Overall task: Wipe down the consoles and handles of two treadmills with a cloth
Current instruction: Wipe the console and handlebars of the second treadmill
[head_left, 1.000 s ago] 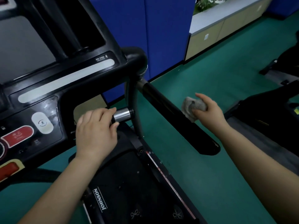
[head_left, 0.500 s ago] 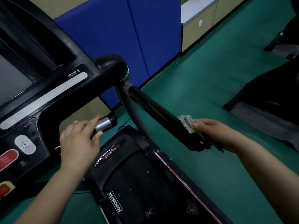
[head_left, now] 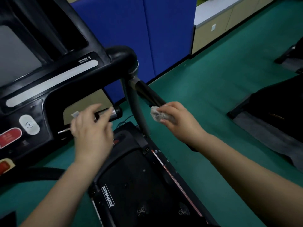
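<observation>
Right of the treadmill console [head_left: 54, 90], the right hand [head_left: 182, 122] gripped a grey cloth [head_left: 156, 114] against the black side handle [head_left: 147, 92]. Below the console, the left hand [head_left: 91, 133] hovered, fingers spread, holding nothing.

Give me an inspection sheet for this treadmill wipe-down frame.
Surface: green floor; black treadmill deck marked JOHNSON.
Job's things: black console with grey screen and red button; black side handlebar; short chrome-tipped grip; crumpled grey cloth pressed on the handlebar.
Clutter: nothing seen.
Hands: left hand open, blurred, fingers spread over the short grip; right hand grips the cloth.
Cables: thin dark cable on the floor by the upright's foot.
Surroundings: blue wall panels; beige cabinet with white top; second dark treadmill at right.
</observation>
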`<state>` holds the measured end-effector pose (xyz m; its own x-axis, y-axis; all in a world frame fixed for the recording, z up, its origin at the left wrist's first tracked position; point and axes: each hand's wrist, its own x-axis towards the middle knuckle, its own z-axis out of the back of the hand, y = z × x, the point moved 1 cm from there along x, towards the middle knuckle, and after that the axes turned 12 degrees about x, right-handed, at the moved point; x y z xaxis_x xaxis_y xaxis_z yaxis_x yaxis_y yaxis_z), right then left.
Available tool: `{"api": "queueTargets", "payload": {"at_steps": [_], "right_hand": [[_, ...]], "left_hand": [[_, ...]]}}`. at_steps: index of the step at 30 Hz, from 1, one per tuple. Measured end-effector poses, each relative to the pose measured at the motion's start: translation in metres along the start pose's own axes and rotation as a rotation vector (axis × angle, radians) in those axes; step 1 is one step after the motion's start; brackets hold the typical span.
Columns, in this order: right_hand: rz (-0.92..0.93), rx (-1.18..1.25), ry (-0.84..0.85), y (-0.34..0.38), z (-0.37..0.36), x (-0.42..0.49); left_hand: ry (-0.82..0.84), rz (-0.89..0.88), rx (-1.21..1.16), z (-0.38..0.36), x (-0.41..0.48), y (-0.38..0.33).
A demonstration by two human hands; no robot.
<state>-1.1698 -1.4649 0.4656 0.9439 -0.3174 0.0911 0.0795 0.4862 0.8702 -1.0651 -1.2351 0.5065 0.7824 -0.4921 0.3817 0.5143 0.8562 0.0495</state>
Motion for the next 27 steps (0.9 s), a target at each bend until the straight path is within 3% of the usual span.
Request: {"api": "queueTargets", "payload": {"at_steps": [2,4,7,9,10,12,14,18,22,27], "right_hand": [[-0.051,0.144,-0.099,0.010,-0.008,-0.008],[-0.159,0.340,-0.079,0.023,-0.017,-0.018],[-0.298,0.678,0.233,0.040,-0.032,-0.030],[-0.287,0.658,0.265,0.038,-0.027,-0.028],[-0.264,0.566,0.181,0.034,-0.021,-0.024],[-0.191,0.144,-0.128,0.017,-0.001,-0.012],[-0.175,-0.182,-0.285,-0.005,0.017,-0.007],[-0.335,-0.223,-0.175,-0.037,0.020,-0.012],[-0.249,-0.270,-0.209,-0.038,0.016,-0.012],[-0.200,-0.370,-0.187,-0.038,0.016,-0.013]], "left_hand": [[0.014,0.010,-0.307,0.001,-0.021,-0.036],[0.226,0.125,-0.746,-0.002,-0.034,-0.073],[0.456,0.414,-1.260,-0.022,-0.034,-0.105],[0.418,0.655,-1.416,-0.043,-0.023,-0.106],[0.401,0.794,-1.489,-0.056,-0.019,-0.102],[0.331,0.992,-1.628,-0.078,-0.012,-0.100],[0.269,0.950,-1.618,-0.092,-0.013,-0.114],[0.207,0.563,-1.470,-0.105,-0.021,-0.179],[0.111,0.613,-1.441,-0.128,0.011,-0.190],[-0.023,0.526,-1.437,-0.163,0.078,-0.149]]}}
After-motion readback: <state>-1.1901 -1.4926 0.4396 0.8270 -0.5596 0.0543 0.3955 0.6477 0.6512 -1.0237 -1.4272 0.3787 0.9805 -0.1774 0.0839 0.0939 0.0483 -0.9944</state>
